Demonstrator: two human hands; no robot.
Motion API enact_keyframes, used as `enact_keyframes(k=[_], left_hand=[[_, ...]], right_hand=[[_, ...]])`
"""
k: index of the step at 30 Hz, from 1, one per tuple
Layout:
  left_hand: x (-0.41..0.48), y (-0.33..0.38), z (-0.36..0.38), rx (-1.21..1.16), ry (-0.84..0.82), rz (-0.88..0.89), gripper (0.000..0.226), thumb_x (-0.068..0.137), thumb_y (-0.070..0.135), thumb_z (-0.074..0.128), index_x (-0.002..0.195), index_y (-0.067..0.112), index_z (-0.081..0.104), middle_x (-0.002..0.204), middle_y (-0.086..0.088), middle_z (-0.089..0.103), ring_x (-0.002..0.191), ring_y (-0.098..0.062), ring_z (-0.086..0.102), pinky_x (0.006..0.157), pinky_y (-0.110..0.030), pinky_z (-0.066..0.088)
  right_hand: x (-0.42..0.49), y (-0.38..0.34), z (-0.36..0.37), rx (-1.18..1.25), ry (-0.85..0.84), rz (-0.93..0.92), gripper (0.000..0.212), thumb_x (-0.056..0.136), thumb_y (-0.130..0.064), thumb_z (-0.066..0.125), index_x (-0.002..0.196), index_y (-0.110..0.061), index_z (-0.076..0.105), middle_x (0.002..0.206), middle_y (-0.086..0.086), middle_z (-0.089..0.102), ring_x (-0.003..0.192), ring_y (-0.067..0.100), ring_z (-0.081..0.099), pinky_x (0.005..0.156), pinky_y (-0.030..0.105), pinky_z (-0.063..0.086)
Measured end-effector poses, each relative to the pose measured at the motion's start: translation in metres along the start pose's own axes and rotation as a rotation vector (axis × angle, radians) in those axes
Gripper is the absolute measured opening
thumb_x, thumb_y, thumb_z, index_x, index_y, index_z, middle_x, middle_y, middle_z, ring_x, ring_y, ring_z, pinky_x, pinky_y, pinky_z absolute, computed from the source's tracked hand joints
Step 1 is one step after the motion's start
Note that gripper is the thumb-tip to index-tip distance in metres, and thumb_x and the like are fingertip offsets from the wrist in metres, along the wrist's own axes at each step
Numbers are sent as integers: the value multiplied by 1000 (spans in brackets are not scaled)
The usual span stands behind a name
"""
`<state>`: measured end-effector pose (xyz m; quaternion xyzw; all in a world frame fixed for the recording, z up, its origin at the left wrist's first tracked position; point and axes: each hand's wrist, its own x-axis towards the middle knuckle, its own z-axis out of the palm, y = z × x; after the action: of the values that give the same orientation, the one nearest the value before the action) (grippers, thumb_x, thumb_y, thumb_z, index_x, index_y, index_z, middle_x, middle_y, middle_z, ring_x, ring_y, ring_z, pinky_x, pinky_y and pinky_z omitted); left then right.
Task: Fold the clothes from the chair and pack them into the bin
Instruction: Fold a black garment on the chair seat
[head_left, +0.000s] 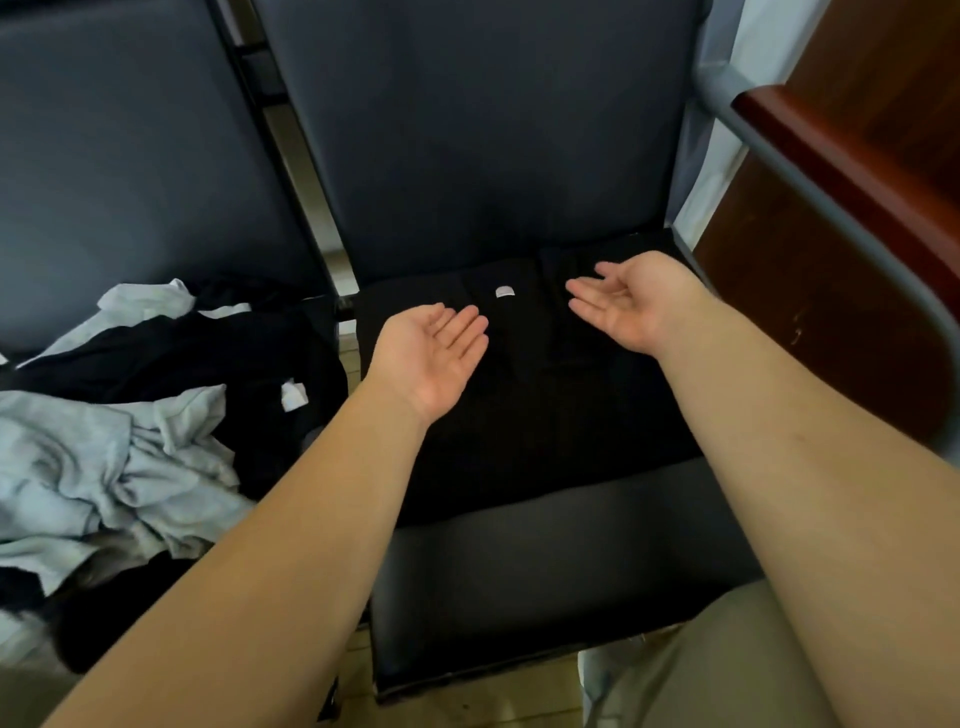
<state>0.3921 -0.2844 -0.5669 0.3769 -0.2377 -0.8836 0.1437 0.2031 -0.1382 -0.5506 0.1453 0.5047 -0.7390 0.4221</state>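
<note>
Black garment (545, 415) lies flat on the seat (519, 582), folded into a rough rectangle that covers the rear half, up against the backrest (478, 130). The fabric is matte, soft and very dark, so the fold lines barely show. A small white label (504, 292), a rounded rectangle, sits near its back edge; any print on it is too small to read.

Seat front is bare, smooth black vinyl with a dull sheen and a scuffed front edge. Backrest is dark blue-grey padded upholstery, plain.

Left hand (431, 358) is palm up over the garment's left part, with fingers (462, 332) straight, together and holding nothing. Right hand (631, 301) is palm up over the right rear part, its fingers slightly curved and relaxed, also empty. The label is between the two hands. Cannot tell if either hand touches the cloth.

Pile (156, 441) of unfolded clothes sits on the second chair (119, 156) to the left: crumpled light grey knit, heavily wrinkled, mixed with black fabric. A white tag (293, 395) sticks out of the black part, unreadable.

On the right is a grey metal tube (727, 98) with a glossy reddish-brown wood panel (831, 171), lightly scratched. A beige trouser leg (701, 665) shows at bottom right.
</note>
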Motion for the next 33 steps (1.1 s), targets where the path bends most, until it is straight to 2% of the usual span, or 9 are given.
enact_keyframes(k=[5, 7, 9, 11, 13, 18, 24, 27, 33], left_hand=[[-32, -5, -12, 671, 121, 62, 37, 110, 15, 50, 145, 7, 57, 123, -8, 74, 111, -24, 72, 91, -39, 61], [-45, -1, -22, 1088, 175, 131, 25, 107, 18, 58, 130, 17, 66, 116, -3, 74, 105, -20, 72, 90, -37, 61], [-54, 3, -39, 1561, 171, 210, 17, 100, 23, 67, 117, 25, 67, 112, 0, 72, 101, -17, 70, 90, -36, 59], [-62, 1, -54, 1903, 164, 197, 25, 96, 29, 71, 119, 23, 64, 112, 1, 68, 102, -18, 66, 90, -34, 56], [-70, -6, -64, 2071, 140, 172, 35, 94, 31, 71, 125, 19, 60, 116, -2, 61, 105, -20, 61, 87, -33, 53], [-80, -23, -70, 2070, 145, 208, 28, 97, 22, 67, 120, 12, 56, 105, -3, 56, 96, -21, 57, 73, -29, 45], [-83, -13, -63, 1960, 174, 164, 20, 93, 13, 69, 112, 14, 61, 103, -5, 60, 92, -21, 61, 65, -28, 46], [-84, -8, -59, 1994, 213, 139, 24, 94, 13, 73, 114, 8, 61, 111, -11, 62, 104, -30, 64, 77, -33, 49], [-82, -14, -69, 2174, 396, 158, 41, 95, 13, 65, 129, 8, 43, 129, -16, 54, 114, -34, 56, 88, -42, 52]], right_hand=[[-18, 2, -7, -474, 69, -8, 51, 107, 4, 30, 152, -7, 52, 131, 11, 69, 109, 24, 71, 91, 42, 59], [-27, 0, -15, -667, 106, -18, 45, 112, -6, 33, 151, -10, 54, 130, 7, 71, 115, 24, 69, 94, 42, 58], [-36, -3, -25, -857, 134, -22, 43, 114, -10, 33, 153, -12, 53, 144, 8, 66, 132, 27, 62, 103, 43, 54], [-40, -6, -38, -1093, 178, -39, 42, 114, -13, 37, 153, -12, 54, 151, 8, 60, 139, 29, 57, 112, 44, 50], [-44, -6, -54, -1392, 247, -123, 36, 111, -14, 47, 142, -6, 63, 144, 15, 63, 130, 35, 62, 110, 46, 52], [-65, 5, -81, -1836, 303, -151, 36, 111, -14, 48, 141, -3, 63, 146, 17, 59, 135, 35, 56, 113, 40, 44], [-69, 14, -98, -1944, 358, -244, 28, 102, -28, 62, 129, -20, 65, 134, 13, 61, 128, 38, 53, 106, 46, 49], [-67, 12, -97, -1977, 437, -280, 32, 97, -33, 67, 127, -20, 62, 136, 16, 53, 129, 43, 46, 105, 51, 43], [-62, 16, -79, -1850, 597, -293, 70, 93, -27, 70, 153, -12, 37, 155, 23, 35, 142, 46, 35, 116, 54, 36]])
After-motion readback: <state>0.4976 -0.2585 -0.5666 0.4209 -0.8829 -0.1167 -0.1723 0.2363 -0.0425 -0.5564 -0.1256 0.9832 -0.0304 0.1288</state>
